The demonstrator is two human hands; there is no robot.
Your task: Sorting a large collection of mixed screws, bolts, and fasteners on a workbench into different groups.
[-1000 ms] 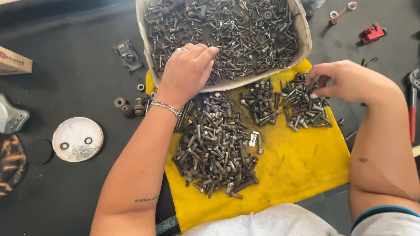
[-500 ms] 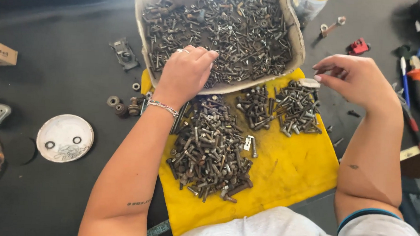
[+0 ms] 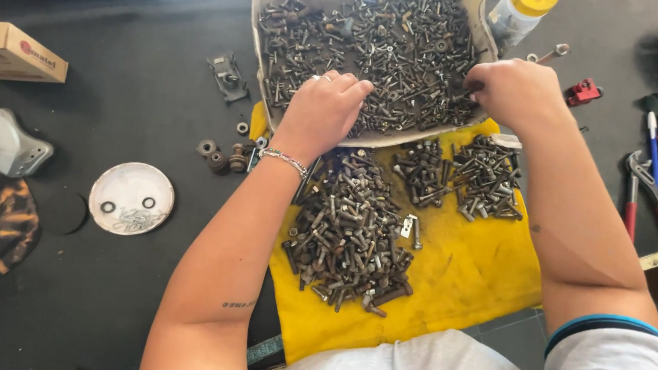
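Rusty grey screws [image 3: 373,52] are being sifted in a pale tray [image 3: 260,69] on the counter [image 3: 123,107]. The left hand [image 3: 322,109] is being rested on them, fingers loosely spread. The right hand [image 3: 510,89], earlier raised beside the tray, is now being pressed into it, fingers curled; what it grips cannot be told.

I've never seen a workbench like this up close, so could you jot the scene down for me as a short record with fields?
Setting: black tabletop seen from above
Left hand: resting on the bolts inside the tray
Right hand: at the tray's right edge, fingers among the bolts; grip hidden
Yellow cloth: under three sorted bolt piles, the biggest pile on the left
Left side: round white lid, cardboard box
Right side: pliers, small red tool, bottle with yellow cap
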